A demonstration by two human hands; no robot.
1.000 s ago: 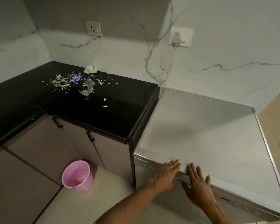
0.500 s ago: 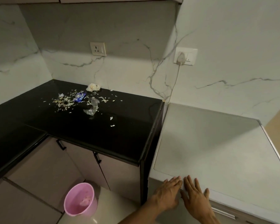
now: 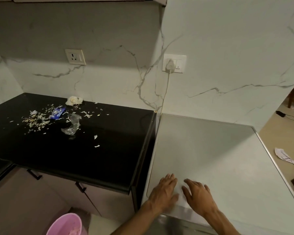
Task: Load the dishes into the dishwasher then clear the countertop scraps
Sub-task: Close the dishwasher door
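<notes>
The dishwasher point(image 3: 210, 150) is a grey-topped unit at the right, and its door is out of sight below the frame. My left hand point(image 3: 163, 192) and my right hand point(image 3: 198, 195) rest flat on its top near the front edge, fingers spread, holding nothing. On the black countertop point(image 3: 109, 150) to the left lie scattered pale scraps point(image 3: 36, 121), a blue wrapper point(image 3: 58, 112), a crumpled clear plastic piece point(image 3: 72, 125) and a crumpled white lump point(image 3: 74, 100). No dishes are in view.
A pink bucket point(image 3: 66, 224) stands on the floor below the counter. A plug and cord point(image 3: 169, 68) run down the wall behind the dishwasher. Paper point(image 3: 285, 156) lies on the floor at the right. Cabinet doors with dark handles point(image 3: 81, 188) sit under the counter.
My view has risen and both hands have slid from the dishwasher's front edge up onto its top surface. The scraps have not moved.
</notes>
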